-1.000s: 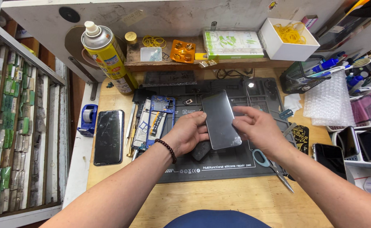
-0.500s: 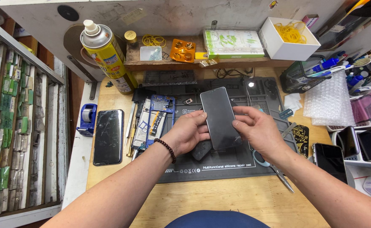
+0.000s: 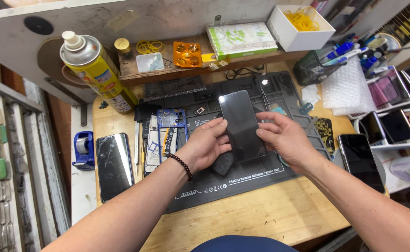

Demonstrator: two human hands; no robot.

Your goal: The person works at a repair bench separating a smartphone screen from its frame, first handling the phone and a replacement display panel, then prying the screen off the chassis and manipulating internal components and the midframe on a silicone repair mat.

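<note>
While our left hand [image 3: 205,145] and right hand [image 3: 284,140] grip the dark phone [image 3: 241,125] mid-frame, fingers closed on its edges, it hovers above the black mat [image 3: 242,179].

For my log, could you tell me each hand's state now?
Left hand: closed on the dark phone screen.
Right hand: gripping the same screen.

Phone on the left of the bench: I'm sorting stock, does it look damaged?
Possibly. The dark phone lying flat left of the mat shows pale streaks across its glass, though scratches, cracks or glare cannot be told apart.
</note>
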